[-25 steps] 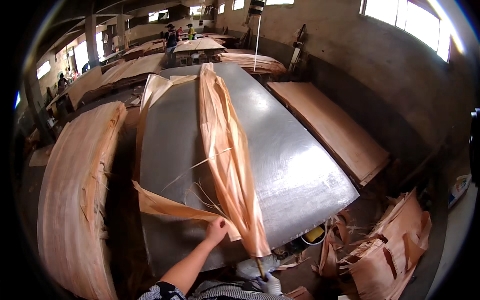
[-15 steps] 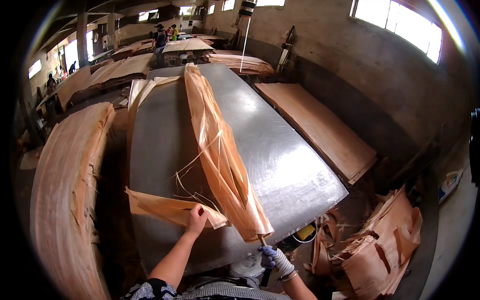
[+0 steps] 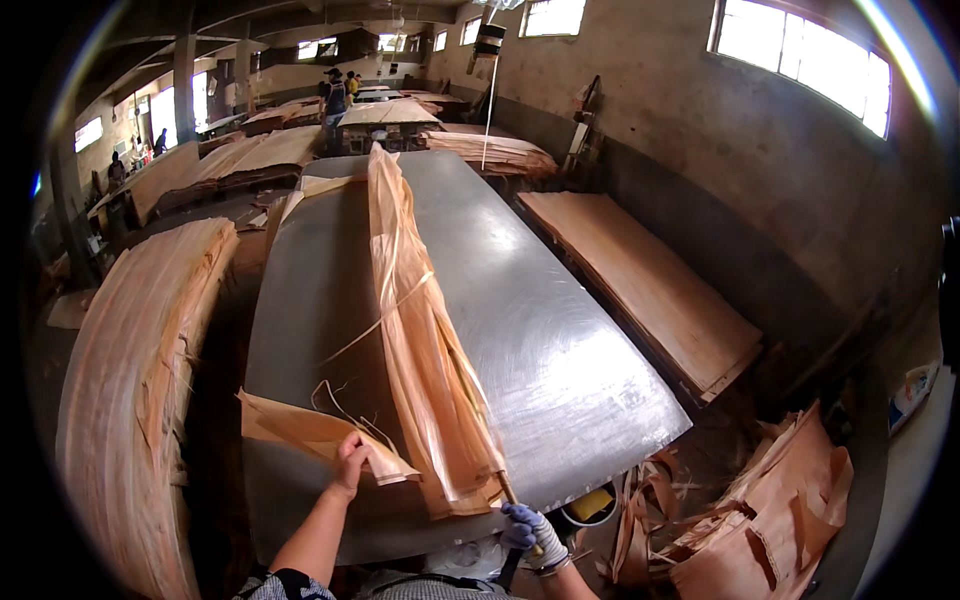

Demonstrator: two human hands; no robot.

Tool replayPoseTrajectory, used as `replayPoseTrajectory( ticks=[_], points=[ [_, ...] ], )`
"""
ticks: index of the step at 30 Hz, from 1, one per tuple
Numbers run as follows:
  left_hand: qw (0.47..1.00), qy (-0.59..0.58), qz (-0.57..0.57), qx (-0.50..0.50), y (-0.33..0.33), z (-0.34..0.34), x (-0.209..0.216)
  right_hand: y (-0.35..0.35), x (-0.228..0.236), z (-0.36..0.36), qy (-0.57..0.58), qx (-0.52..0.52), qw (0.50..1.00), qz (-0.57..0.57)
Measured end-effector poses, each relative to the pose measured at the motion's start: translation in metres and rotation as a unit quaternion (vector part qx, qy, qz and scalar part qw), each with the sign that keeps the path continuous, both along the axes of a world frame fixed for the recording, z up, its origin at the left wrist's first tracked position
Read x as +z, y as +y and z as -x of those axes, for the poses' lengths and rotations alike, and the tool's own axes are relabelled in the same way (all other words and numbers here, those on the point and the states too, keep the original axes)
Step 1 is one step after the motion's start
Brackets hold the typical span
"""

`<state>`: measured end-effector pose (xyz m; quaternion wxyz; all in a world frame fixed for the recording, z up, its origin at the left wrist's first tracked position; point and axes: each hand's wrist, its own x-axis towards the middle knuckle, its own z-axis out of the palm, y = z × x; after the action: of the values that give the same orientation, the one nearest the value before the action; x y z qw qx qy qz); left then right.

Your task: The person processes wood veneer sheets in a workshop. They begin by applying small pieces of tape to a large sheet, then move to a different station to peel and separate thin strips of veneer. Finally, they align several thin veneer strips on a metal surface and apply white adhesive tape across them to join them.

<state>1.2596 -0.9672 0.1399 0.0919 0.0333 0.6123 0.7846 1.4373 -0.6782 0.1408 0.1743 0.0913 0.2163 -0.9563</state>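
Observation:
A smooth grey metal-topped table (image 3: 560,390) stretches away in front of me. Lengthwise on it lies a long, crumpled bundle of thin wood veneer (image 3: 415,330), with loose strands trailing off its left side. My left hand (image 3: 350,463), bare, has its fingers closed on a shorter veneer strip (image 3: 290,425) lying across the table's near left part. At the near edge, my right hand (image 3: 534,535), in a grey-white glove, is wrapped round a thin wooden stick (image 3: 508,489). The stick's far end goes under or beside the bundle's near end and is hidden there.
A tall veneer stack (image 3: 140,370) stands at left, and a lower sheet stack (image 3: 650,290) lies along the right wall. Torn veneer scraps (image 3: 765,510) heap at lower right, near a bucket (image 3: 592,508) with something yellow inside. A person (image 3: 335,98) stands among farther stacks.
The bundle's near end has shifted left and closer to me. My left hand and the short strip have moved left and nearer too. The right hand keeps its hold on the stick.

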Motion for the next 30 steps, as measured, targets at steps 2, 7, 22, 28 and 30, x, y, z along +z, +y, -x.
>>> replayPoseTrajectory(
  ticks=[2, 7, 22, 28, 30],
  points=[
    [1.0, 0.007, 0.01, 0.002, 0.004, -0.002, 0.004, 0.033, -0.028, 0.007, -0.013, 0.008, 0.999, 0.029],
    [0.993, -0.007, 0.11, 0.038, 0.021, -0.012, -0.019, 0.043, -0.075, 0.008, -0.103, 0.103, 0.981, -0.129],
    [0.951, -0.072, 0.278, 0.113, 0.054, -0.017, -0.063, 0.113, -0.021, 0.013, -0.114, 0.02, 0.973, -0.199],
    [0.945, -0.088, 0.296, 0.11, 0.047, -0.012, -0.097, 0.067, -0.002, 0.013, -0.095, -0.002, 0.941, -0.326],
    [0.932, -0.067, 0.335, 0.126, 0.045, -0.01, -0.103, 0.108, 0.018, 0.021, -0.138, 0.004, 0.943, -0.305]
  ],
)
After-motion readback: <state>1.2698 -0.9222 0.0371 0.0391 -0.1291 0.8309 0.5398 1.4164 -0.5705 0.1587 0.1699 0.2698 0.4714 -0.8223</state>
